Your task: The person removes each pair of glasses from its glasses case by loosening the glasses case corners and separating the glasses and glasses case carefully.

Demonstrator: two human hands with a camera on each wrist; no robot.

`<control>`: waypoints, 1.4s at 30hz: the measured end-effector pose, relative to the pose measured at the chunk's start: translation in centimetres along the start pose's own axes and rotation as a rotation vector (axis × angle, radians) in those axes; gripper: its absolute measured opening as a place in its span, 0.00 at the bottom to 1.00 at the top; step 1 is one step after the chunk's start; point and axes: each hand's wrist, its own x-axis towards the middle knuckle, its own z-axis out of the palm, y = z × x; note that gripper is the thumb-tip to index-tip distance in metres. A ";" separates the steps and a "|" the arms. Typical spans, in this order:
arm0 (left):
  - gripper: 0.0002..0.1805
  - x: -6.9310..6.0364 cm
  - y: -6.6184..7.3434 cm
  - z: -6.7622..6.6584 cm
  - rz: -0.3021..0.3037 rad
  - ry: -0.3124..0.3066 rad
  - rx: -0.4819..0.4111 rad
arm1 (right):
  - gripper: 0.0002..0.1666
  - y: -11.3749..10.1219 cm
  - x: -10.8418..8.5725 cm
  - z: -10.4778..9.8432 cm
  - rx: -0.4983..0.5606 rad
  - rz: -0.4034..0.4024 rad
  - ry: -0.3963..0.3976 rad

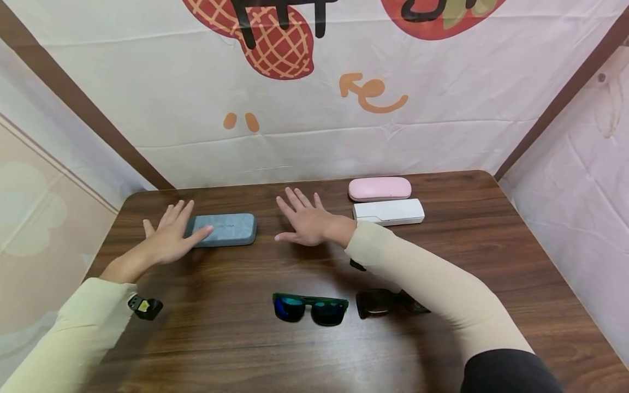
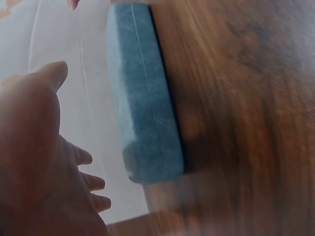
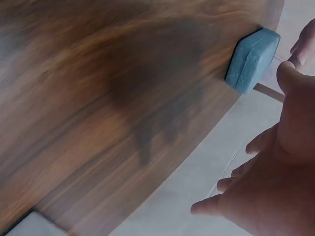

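Observation:
In the head view my left hand (image 1: 169,238) is spread over the left end of a blue-grey case (image 1: 230,229), its thumb across the case's top. The left wrist view shows a gap between that hand (image 2: 39,157) and the case (image 2: 145,98), so it hovers there. My right hand (image 1: 308,221), fingers spread and holding nothing, is above the table between the blue-grey case and a white case (image 1: 390,212). In the right wrist view the right hand (image 3: 270,172) has its shadow on the wood, with the blue-grey case (image 3: 253,59) beyond.
A pink case (image 1: 379,188) lies behind the white one at the back right. Sunglasses with blue lenses (image 1: 310,310) lie at the front middle. Dark brown sunglasses (image 1: 375,303) are beside them, partly under my right forearm. A printed cloth (image 1: 314,153) hangs behind the table.

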 end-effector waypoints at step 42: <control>0.45 0.5 -4.5 1.7 0.173 0.149 -0.092 | 0.41 -5.2 6.6 3.5 0.149 -0.160 0.084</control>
